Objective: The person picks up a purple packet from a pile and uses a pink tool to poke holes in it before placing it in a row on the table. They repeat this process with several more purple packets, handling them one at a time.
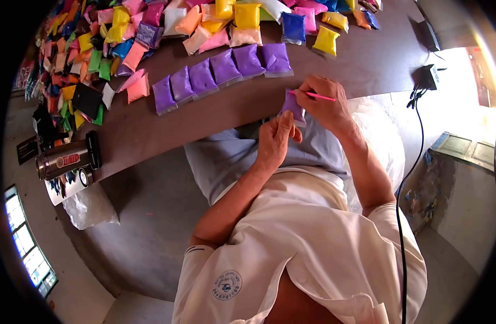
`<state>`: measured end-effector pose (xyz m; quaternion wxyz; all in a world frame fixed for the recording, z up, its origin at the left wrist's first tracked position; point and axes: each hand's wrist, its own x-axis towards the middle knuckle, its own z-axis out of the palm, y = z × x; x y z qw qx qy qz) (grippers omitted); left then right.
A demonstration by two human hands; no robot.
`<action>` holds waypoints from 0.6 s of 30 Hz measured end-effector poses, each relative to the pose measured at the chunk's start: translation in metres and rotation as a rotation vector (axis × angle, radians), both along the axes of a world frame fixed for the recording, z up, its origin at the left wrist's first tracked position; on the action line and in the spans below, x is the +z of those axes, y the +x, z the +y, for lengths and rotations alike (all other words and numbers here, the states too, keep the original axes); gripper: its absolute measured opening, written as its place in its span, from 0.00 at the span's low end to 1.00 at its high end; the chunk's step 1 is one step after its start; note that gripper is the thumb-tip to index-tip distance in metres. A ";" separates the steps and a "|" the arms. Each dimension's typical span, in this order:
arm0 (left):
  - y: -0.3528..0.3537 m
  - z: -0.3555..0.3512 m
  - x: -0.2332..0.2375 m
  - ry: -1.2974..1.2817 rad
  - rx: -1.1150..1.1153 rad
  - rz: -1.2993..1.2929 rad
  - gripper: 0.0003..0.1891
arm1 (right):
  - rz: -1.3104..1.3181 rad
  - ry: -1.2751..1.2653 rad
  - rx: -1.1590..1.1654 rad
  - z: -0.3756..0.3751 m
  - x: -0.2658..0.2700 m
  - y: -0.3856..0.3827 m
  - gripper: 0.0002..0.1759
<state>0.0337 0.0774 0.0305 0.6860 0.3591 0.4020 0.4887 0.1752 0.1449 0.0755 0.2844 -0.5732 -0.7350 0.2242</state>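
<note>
My left hand (276, 139) pinches the lower end of a small purple packet (294, 107), thumb on top, at the table's front edge above my lap. In my right hand (328, 101) is a thin pink stick (320, 97), gripped between bent fingers. Its left tip lies over the packet's upper edge. Beyond my hands, several similar purple packets (203, 78) lie side by side in a slanting row, their clear seals showing.
Across the far side of the brown table (334, 70) spreads a heap of colourful packets (203, 27). A metal flask (64, 160) lies at the left end. On the right, a black adapter (429, 76) trails a cable (418, 162) down past me.
</note>
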 end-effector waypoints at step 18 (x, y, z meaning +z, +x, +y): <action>0.002 -0.005 -0.007 -0.066 -0.018 -0.008 0.24 | 0.070 0.187 0.070 -0.036 0.003 0.009 0.08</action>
